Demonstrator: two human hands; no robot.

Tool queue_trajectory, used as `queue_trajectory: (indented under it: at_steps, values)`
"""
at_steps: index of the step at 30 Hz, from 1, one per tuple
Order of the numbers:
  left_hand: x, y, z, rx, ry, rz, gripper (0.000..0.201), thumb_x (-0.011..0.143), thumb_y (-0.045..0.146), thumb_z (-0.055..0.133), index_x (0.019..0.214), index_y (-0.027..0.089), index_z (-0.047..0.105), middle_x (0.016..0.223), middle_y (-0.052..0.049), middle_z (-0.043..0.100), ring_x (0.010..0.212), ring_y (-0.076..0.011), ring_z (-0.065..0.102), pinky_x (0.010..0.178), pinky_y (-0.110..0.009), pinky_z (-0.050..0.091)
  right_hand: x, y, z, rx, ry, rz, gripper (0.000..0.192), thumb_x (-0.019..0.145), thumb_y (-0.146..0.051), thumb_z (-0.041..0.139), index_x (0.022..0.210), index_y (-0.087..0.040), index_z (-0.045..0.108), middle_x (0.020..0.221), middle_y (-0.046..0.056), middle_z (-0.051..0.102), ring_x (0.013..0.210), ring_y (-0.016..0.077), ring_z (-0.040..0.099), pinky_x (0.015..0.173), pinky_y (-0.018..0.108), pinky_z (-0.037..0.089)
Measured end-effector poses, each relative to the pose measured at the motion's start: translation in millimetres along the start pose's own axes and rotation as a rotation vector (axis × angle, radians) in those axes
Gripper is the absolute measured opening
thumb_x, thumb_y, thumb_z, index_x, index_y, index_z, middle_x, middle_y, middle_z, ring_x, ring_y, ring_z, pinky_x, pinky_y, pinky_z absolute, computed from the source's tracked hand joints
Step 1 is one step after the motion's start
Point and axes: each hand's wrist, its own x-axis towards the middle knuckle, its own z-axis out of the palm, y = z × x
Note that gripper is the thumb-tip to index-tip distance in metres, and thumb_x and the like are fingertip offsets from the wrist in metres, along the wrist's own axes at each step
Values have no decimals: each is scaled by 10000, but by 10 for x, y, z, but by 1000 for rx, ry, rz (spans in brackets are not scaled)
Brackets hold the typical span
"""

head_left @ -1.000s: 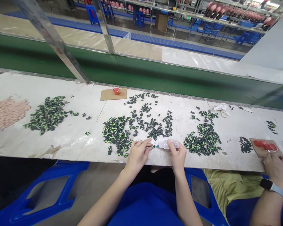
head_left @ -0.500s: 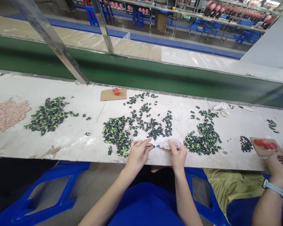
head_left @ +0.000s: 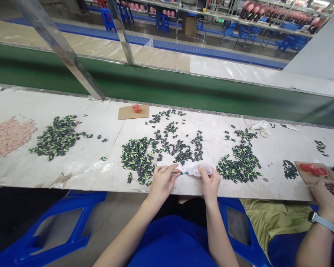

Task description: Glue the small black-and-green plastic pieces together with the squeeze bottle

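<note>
1. A worker's left hand (head_left: 163, 181) pinches a small dark-green piece (head_left: 180, 172) between thumb and fingertips at the near edge of a white workbench (head_left: 94, 167).
2. The right hand (head_left: 210, 182) is wrapped around a small clear squeeze bottle (head_left: 199, 170), lying almost flat, its nozzle pointing left and meeting the pinched piece.
3. Heaps of the same green pieces (head_left: 136, 157) lie just beyond both hands; another heap (head_left: 242, 163) sits to the right.
4. A pink pile (head_left: 8, 135) rests far left, and an orange cap (head_left: 136, 108) stands on cardboard behind.
5. A co-worker's hand (head_left: 327, 198), wearing a watch, works at the right beside red caps (head_left: 313, 170).
</note>
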Motion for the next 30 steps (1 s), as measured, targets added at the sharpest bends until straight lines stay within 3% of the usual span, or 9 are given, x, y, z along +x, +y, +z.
queue_trajectory:
  at_steps: [5,10,13,17,20,23,25,27,30]
  values:
    - [-10,-2,1,14,-14,14,236,833,117,585,1041,226,604,882,-2,752,869,-191,657,842,-360,393,23,76,-85,167,132,-42,307,680,-450,668,713,-155,588,614,6,601,545,147,541,509,260,434]
    - [-45,-14,-16,18,-19,47,193,854,113,563,999,228,620,890,-5,744,880,-190,634,845,-374,375,95,51,-138,154,135,-181,416,586,-324,782,816,-213,455,789,31,674,785,209,673,733,332,519]
    - [-58,-26,-19,36,24,92,191,856,105,559,982,228,633,913,-16,734,955,-213,602,841,-381,376,140,44,-125,0,133,-230,440,613,-338,767,897,-216,455,900,80,699,878,230,681,793,362,521]
    - [-56,-36,2,89,82,137,166,843,130,595,968,226,650,975,-41,714,1000,-247,559,819,-387,394,186,68,-76,-308,182,-277,505,626,-413,758,1014,-183,532,901,98,711,788,227,682,730,351,526]
    - [-49,-43,35,119,115,155,118,833,138,611,897,221,665,1031,-53,695,1018,-266,537,807,-398,407,189,83,-52,-405,161,-358,521,658,-425,744,1064,-175,534,898,98,710,744,217,673,694,344,524]
    - [-42,-57,41,93,133,179,121,840,126,593,847,222,667,1010,-47,701,1026,-265,539,810,-399,419,123,65,-60,-404,243,-535,604,681,-381,752,1172,-164,476,990,129,681,846,237,660,713,358,515]
    - [-40,-74,5,60,151,188,131,851,126,581,865,225,666,960,-36,717,1015,-255,557,816,-396,422,39,25,-53,-358,331,-723,555,730,-297,729,1202,-181,461,1012,120,658,896,234,638,719,357,504]
    - [-42,-97,-67,32,177,166,138,869,140,563,886,229,667,901,-24,729,991,-241,587,829,-395,419,-48,-27,7,-351,324,-902,373,787,-184,674,1128,-218,529,930,73,645,854,206,618,712,342,493]
    - [-54,-138,-212,-2,234,64,143,884,181,546,872,234,679,875,-19,727,944,-221,628,841,-389,420,-116,-79,218,-472,103,-949,168,837,-115,614,942,-243,647,850,52,616,839,195,559,731,343,485]
